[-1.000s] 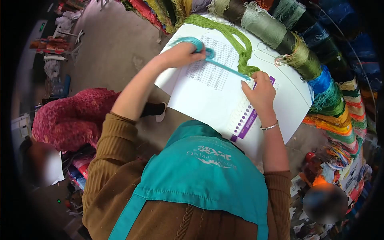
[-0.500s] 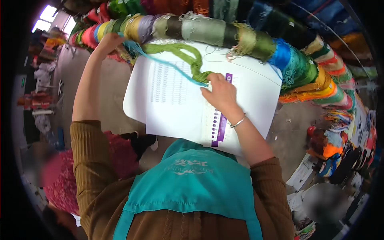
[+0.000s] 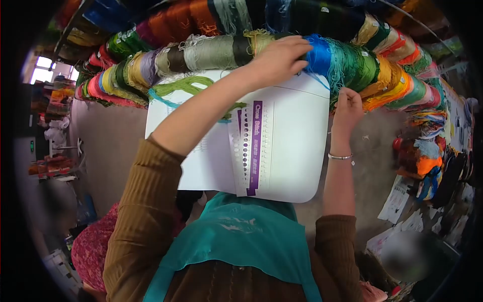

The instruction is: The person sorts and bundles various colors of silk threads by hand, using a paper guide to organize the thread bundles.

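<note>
My left hand [image 3: 282,58] reaches across the board onto the thread-covered rod. Its fingers lie over an olive-green skein beside the bright blue skein [image 3: 318,55], with the thumb apart from them. My right hand [image 3: 348,105] is pinched at the lower end of the hanging teal thread [image 3: 338,68]. Below my left forearm, a loose green skein [image 3: 176,87] and light blue strands [image 3: 162,99] lie on the white board [image 3: 297,146]. A purple-and-white cross stitch thread card [image 3: 256,136] with a row of holes rests there too; my forearm hides part of the printed sheet.
More skeins hang along the rod, including grey-green thread [image 3: 209,53] at left and orange thread [image 3: 390,83] at right. A second row of skeins [image 3: 176,20] runs behind. At lower left, a person in a red patterned top [image 3: 95,246] is close by.
My left hand has moved right along the rod, away from the light blue strands. My right hand has let go of the green skein and moved right to the teal thread. The view has shifted.
</note>
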Motion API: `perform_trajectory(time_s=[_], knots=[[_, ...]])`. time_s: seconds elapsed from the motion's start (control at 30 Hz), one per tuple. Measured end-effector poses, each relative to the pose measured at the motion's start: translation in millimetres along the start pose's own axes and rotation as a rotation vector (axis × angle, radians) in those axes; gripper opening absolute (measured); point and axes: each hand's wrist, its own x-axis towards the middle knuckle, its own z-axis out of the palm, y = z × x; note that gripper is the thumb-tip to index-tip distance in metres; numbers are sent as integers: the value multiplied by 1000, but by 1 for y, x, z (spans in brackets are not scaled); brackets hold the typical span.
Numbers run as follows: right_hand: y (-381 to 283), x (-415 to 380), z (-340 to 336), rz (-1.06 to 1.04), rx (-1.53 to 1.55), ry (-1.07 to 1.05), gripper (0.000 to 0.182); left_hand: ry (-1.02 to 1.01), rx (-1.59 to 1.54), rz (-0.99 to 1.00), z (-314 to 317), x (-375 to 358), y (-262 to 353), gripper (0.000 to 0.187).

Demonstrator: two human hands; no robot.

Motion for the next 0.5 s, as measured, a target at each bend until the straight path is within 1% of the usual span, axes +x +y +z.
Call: perform_trajectory(time_s=[0.03,0.13,0.17,0.2,0.23,0.27,0.37,0.5], knots=[[-2,6,-2,8,9,12,9,60,7,48,18,14,2,41],[2,20,-2,10,-18,25,12,84,41,20,57,47,10,45],[4,24,0,-5,-37,22,12,49,-20,-45,65,53,12,49],[6,28,2,-19,-56,19,13,51,29,-81,73,55,14,50],[7,30,5,4,-11,23,14,54,79,-117,78,54,17,51],[6,31,7,13,-45,22,14,58,131,-153,82,54,19,52],[5,37,12,37,-146,21,15,23,178,-138,84,51,18,58],[13,41,16,30,-17,16,11,29,195,-130,84,50,17,57]])
